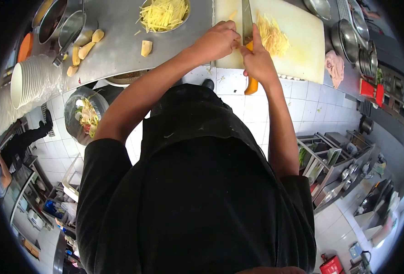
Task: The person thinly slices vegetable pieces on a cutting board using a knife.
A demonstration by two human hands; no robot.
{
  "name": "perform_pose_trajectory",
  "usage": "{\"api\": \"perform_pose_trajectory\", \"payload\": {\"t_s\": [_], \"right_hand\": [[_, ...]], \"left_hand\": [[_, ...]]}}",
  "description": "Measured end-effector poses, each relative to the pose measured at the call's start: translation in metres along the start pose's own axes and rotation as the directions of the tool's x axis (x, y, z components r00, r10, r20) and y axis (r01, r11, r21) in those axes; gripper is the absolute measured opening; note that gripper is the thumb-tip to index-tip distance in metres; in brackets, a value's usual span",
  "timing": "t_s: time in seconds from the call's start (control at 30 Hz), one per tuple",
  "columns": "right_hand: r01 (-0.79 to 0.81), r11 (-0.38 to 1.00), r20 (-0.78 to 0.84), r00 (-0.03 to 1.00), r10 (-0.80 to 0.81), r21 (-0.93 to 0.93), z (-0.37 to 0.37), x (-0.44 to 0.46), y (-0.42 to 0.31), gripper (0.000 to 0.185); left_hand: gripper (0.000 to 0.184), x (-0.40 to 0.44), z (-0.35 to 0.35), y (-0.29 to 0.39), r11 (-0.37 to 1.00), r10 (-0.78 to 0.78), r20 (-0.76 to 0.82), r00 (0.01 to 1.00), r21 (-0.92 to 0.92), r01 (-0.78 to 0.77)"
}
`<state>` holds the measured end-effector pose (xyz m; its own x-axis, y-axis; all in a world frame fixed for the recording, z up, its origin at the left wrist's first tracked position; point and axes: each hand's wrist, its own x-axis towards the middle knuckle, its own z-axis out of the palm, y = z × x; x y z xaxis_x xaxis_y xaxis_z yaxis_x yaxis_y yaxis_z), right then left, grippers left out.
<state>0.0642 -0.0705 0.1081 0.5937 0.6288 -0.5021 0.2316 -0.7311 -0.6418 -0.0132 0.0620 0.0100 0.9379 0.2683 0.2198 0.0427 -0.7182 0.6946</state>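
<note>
My right hand (259, 64) is closed round the yellow-orange handle of a knife (247, 20), with one finger stretched along the blade. The blade points away from me over the white cutting board (304, 55). Left of the blade, my left hand (219, 42) rests on the board with its fingers curled; whatever lies under the fingertips is hidden. On the blade's right side is a loose heap of thin pale-yellow shreds (272, 37), which look like ginger. A metal bowl (187, 17) beyond my left forearm holds more yellow shreds (163, 13).
One cut yellow chunk (146, 48) lies on the steel counter (115, 50), and several peeled root pieces (87, 49) farther left. Stacked white bowls (31, 84) stand at the left edge. A pink cloth (334, 66) and metal bowls (345, 39) are at right. A lined scrap bin (85, 114) stands below.
</note>
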Motion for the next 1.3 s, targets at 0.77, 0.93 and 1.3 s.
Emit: {"api": "perform_pose_trajectory", "payload": {"t_s": [0.77,0.93,1.3], "right_hand": [[0.038,0.999,-0.034,0.999,-0.039,-0.024,0.009,0.011,0.012,0.075],[0.051,0.999,-0.019,0.999,-0.051,-0.011,-0.003,-0.006,0.011,0.073],[0.037,0.992,-0.154,0.987,-0.055,-0.117,0.003,-0.039,0.009,0.064]], "left_hand": [[0.017,0.002,0.004,-0.002,0.998,0.038,0.015,0.999,0.056,-0.039],[0.014,-0.003,0.008,0.0,0.999,0.041,-0.12,0.992,0.014,-0.039],[0.013,-0.009,0.02,-0.013,0.983,0.124,-0.3,0.946,-0.09,-0.158]]}}
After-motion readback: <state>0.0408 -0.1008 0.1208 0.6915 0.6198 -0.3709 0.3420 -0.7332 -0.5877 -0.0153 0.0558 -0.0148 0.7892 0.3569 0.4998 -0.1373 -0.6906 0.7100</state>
